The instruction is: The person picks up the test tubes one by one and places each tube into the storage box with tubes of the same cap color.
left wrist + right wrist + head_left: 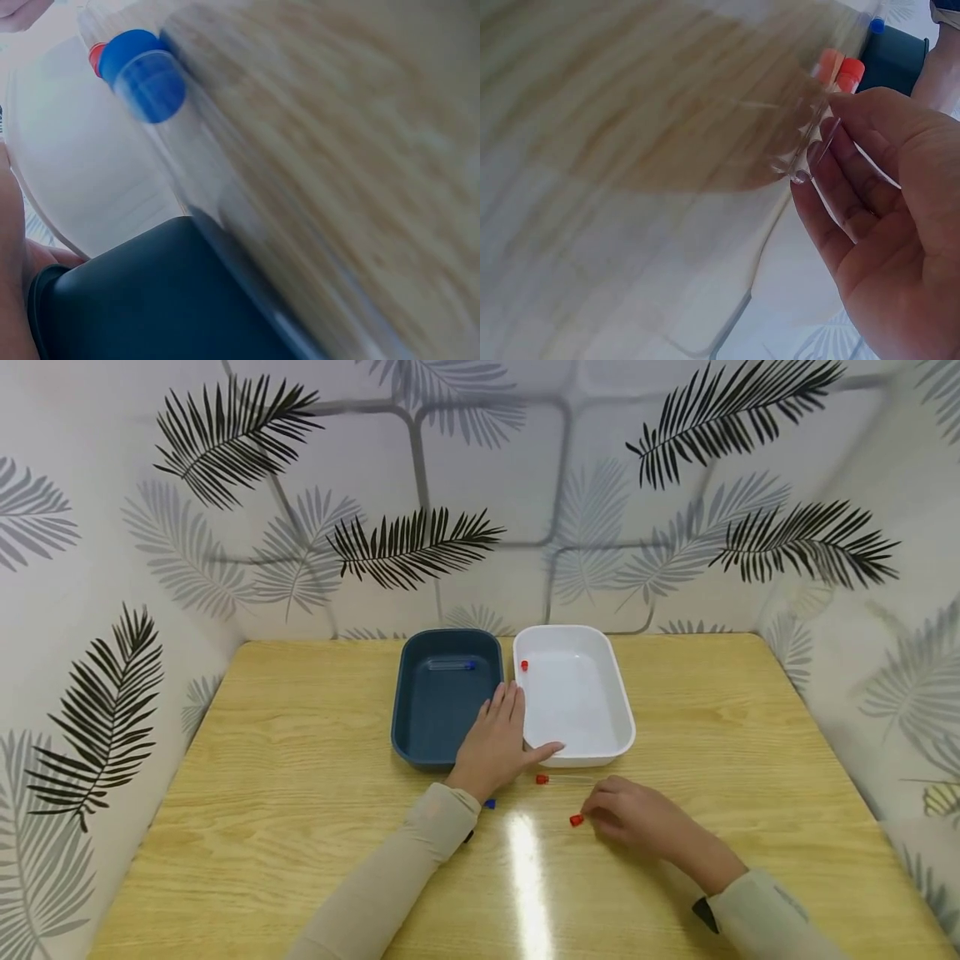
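Observation:
My right hand (637, 822) pinches a clear tube with a red cap (576, 820) low over the table. In the right wrist view, the fingertips lie along the see-through tube (810, 142) and its red cap (850, 71) sticks out past them. Straight-fingered, my left hand (495, 739) rests over the neighbouring rims of a dark blue box (401, 710) and a white box (626, 718). Just in front of the white box lies another tube with a red cap (542, 779). A tube with a blue cap (142, 75) lies beneath my left wrist, mostly hidden in the head view.
Inside the dark box is a blue-capped tube (450, 666); a red cap (524, 666) shows in the white box. Both boxes stand at the back of the wooden table (300, 760), near a leaf-patterned backdrop (480, 593).

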The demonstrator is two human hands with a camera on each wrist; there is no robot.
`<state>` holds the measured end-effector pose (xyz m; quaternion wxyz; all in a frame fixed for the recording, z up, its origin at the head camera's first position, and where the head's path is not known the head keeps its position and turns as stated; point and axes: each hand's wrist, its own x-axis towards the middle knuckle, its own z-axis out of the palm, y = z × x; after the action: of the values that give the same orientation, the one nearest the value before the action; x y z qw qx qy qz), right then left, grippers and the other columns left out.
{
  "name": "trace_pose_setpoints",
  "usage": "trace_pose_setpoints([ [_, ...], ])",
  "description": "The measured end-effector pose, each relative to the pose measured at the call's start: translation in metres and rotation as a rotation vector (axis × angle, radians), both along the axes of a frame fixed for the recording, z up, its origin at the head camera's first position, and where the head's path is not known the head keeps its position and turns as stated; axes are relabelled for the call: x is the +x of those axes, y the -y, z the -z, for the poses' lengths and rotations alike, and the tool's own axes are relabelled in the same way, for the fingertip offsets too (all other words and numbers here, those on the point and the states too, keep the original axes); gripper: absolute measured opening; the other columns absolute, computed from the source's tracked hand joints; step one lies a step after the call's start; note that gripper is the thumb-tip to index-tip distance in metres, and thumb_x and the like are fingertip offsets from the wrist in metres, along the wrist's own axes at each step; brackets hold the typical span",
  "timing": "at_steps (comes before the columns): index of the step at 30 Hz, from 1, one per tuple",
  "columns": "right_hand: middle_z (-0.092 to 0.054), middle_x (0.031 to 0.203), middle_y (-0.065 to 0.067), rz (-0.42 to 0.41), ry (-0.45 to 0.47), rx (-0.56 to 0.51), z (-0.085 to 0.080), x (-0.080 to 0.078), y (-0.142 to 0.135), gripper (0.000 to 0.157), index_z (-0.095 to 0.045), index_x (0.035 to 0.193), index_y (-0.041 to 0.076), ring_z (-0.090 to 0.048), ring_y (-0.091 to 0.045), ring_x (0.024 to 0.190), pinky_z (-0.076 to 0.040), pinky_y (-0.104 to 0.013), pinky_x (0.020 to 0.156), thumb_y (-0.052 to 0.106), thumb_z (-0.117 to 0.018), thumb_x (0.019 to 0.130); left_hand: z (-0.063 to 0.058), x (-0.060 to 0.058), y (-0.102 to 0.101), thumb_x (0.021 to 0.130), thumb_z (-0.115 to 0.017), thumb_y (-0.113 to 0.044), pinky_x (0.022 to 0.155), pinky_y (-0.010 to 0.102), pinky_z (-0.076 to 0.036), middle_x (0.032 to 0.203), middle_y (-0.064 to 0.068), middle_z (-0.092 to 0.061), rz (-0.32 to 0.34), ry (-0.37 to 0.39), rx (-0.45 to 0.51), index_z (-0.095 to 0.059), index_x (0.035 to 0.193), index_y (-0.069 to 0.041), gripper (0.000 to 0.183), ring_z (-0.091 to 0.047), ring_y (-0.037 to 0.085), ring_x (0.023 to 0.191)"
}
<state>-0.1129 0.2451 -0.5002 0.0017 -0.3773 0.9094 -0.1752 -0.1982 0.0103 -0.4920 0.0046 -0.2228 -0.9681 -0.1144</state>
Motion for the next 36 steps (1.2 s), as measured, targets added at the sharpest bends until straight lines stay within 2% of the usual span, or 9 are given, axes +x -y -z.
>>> trace_pose_setpoints([
  [6, -0.061, 0.091, 0.004, 0.029, 0.006, 0.01, -0.002, -0.001, 0.004, 0.012, -0.068, 0.092, 0.012, -0.056, -0.01, 0.084, -0.05, -0.027, 0.071, 0.012, -0.07, 0.08, 0.0, -0.001, -0.002, 0.076, -0.014, -0.084, 0.111, 0.04, -0.013, 0.154, 0.011, -0.014, -0.001, -0.02, -0.01, -0.015, 0.148, -0.002, 0.109, -0.006, 0.023, 0.141],
  [11, -0.061, 0.09, 0.005, 0.057, 0.048, 0.024, -0.001, -0.002, 0.005, 0.01, -0.067, 0.091, 0.012, -0.056, -0.009, 0.081, -0.05, -0.027, 0.07, 0.012, -0.068, 0.081, 0.001, -0.001, -0.003, 0.076, -0.015, -0.084, 0.112, 0.039, -0.012, 0.154, 0.011, -0.013, 0.0, -0.021, -0.004, -0.015, 0.148, -0.002, 0.109, -0.004, 0.022, 0.141],
  [19, -0.061, 0.089, 0.005, 0.049, 0.104, -0.008, -0.001, -0.002, 0.004, 0.009, -0.067, 0.091, 0.011, -0.055, -0.007, 0.079, -0.05, -0.027, 0.07, 0.011, -0.068, 0.082, 0.003, 0.0, -0.003, 0.076, -0.014, -0.084, 0.111, 0.04, -0.014, 0.153, 0.011, -0.014, 0.003, -0.028, -0.004, -0.016, 0.148, -0.002, 0.109, -0.005, 0.022, 0.141],
  [22, -0.061, 0.088, 0.007, 0.049, 0.155, -0.022, -0.001, -0.003, 0.0, 0.008, -0.066, 0.091, 0.011, -0.054, -0.005, 0.078, -0.049, -0.027, 0.07, 0.011, -0.067, 0.082, 0.003, 0.0, -0.002, 0.077, -0.015, -0.084, 0.111, 0.04, -0.014, 0.153, 0.011, -0.015, 0.003, -0.029, -0.003, -0.016, 0.148, -0.002, 0.108, -0.006, 0.022, 0.141],
  [26, -0.057, 0.084, 0.01, 0.092, 0.249, -0.05, -0.001, -0.003, -0.006, 0.009, -0.063, 0.09, 0.013, -0.052, -0.004, 0.075, -0.048, -0.026, 0.068, 0.011, -0.065, 0.082, 0.003, 0.0, -0.002, 0.078, -0.017, -0.083, 0.111, 0.04, -0.014, 0.153, 0.012, -0.014, 0.005, -0.026, -0.001, -0.015, 0.148, -0.002, 0.107, -0.006, 0.023, 0.141],
  [30, -0.054, 0.079, 0.011, 0.126, 0.281, -0.115, -0.007, -0.003, -0.011, 0.012, -0.06, 0.087, 0.015, -0.051, -0.005, 0.071, -0.047, -0.023, 0.064, 0.007, -0.063, 0.079, 0.003, 0.001, -0.001, 0.078, -0.017, -0.082, 0.111, 0.04, -0.014, 0.154, 0.012, -0.014, 0.009, -0.025, 0.001, -0.014, 0.148, -0.002, 0.106, -0.005, 0.023, 0.141],
  [36, -0.055, 0.079, 0.009, 0.13, 0.306, -0.214, -0.029, -0.007, -0.016, 0.013, -0.059, 0.088, 0.012, -0.053, -0.007, 0.071, -0.049, -0.025, 0.062, 0.001, -0.061, 0.081, 0.001, 0.001, 0.0, 0.078, -0.016, -0.083, 0.111, 0.041, -0.015, 0.154, 0.012, -0.013, 0.011, -0.03, 0.006, -0.014, 0.148, -0.002, 0.107, -0.005, 0.023, 0.141],
])
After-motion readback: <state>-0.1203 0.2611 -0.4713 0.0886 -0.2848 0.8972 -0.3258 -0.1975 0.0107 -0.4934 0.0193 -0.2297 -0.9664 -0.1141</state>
